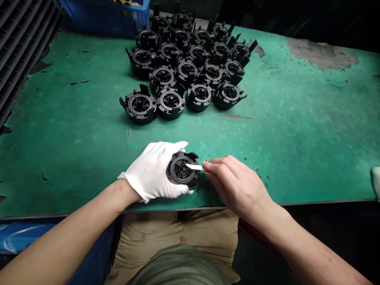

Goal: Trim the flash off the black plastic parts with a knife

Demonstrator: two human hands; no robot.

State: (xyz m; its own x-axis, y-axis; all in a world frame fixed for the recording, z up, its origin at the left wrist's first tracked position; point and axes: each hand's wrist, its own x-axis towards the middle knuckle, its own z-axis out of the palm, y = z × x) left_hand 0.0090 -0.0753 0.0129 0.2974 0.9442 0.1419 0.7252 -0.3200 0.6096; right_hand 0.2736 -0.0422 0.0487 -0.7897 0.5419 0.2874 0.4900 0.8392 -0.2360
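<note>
My left hand [157,172], in a white glove, is wrapped round the left side of a round black plastic part [181,169] near the table's front edge. The part's ribbed inner face is turned up toward me. In my bare right hand [237,182] is a small knife, its pale pointed blade [194,167] reaching left over the part's middle. The knife's handle is hidden inside my fingers. Whether the blade tip touches the plastic I cannot tell.
Several similar black parts [171,102] stand in rows beyond my hands on the green table [282,130]. A blue bin [109,18] is at the back left, beside a black ribbed panel [23,47]. Something pale [376,180] sits at the right edge.
</note>
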